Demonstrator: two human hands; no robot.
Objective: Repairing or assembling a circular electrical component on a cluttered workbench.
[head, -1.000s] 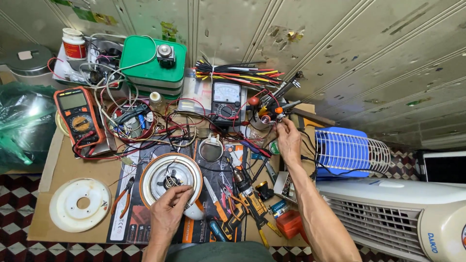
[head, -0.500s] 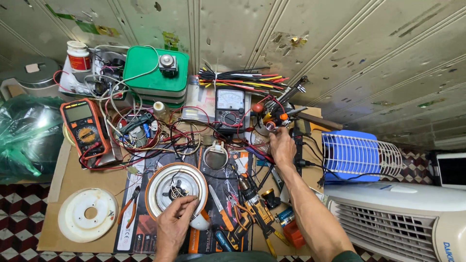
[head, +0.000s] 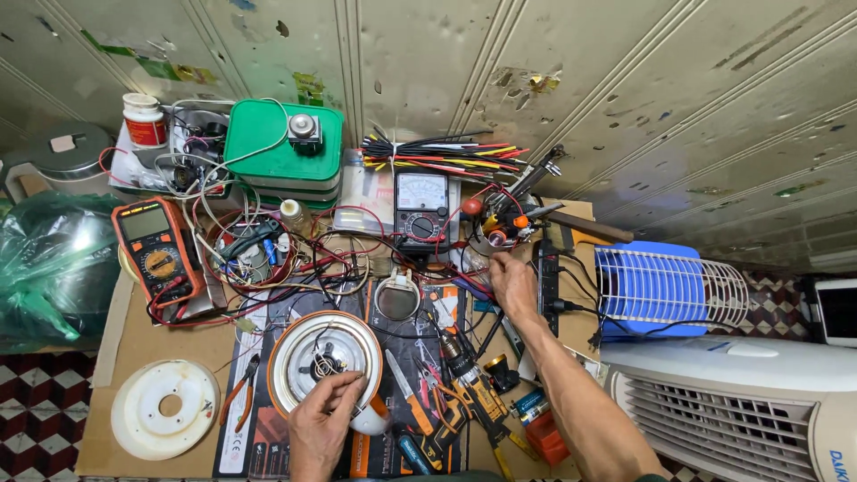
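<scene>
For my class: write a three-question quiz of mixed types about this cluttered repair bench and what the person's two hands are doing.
1. True or false: the left hand rests on the round metal motor housing.
2. Where does the right hand reach?
A. to the green box
B. to the tools and red wires beside the needle-dial meter
C. to the white plastic disc
3. Fill in: the orange meter lies on the ____ side of the bench as the camera sees it.

Key
1. True
2. B
3. left
</scene>
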